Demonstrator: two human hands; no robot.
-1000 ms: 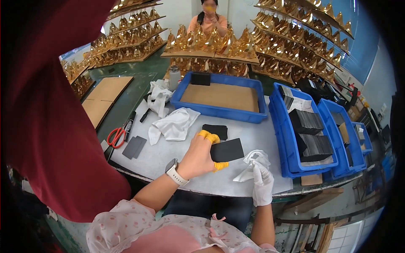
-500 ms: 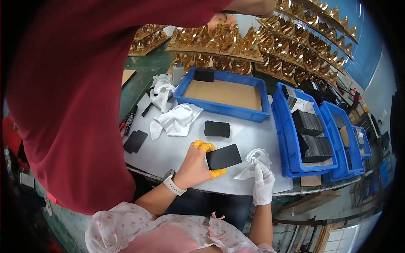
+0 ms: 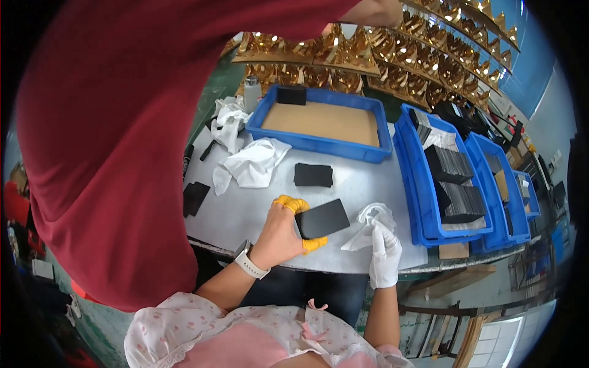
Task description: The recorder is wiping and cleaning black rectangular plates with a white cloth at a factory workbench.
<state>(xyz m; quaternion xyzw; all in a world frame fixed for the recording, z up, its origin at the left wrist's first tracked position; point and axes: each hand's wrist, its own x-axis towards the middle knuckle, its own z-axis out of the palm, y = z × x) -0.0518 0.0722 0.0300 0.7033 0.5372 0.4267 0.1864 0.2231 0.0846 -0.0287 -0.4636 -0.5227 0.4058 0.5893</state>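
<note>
Left hand: the left hand (image 3: 279, 230), with yellow rubber caps on its fingertips (image 3: 291, 203) and a white watch at the wrist, sits at the centre of the frame.
Left grip: pressed together on the flat black rectangular panel (image 3: 321, 219), capped fingers at its upper left corner, capped thumb under its lower left edge.
Panel: sticks out to the right of the grip, tilted, raised over the grey surface (image 3: 356, 184).
Right hand: the right hand (image 3: 385, 254), in a white glove, is just right of the panel, not touching it.
Right grip: closed around a crumpled white cloth (image 3: 371, 218), which bunches above the glove.
Nearby: a second black flat piece (image 3: 313, 175) lies on the surface above the panel; a shallow blue tray (image 3: 319, 144) with a brown liner lies beyond.
Left of frame: a person in a red shirt (image 3: 123, 141) leans across.
</note>
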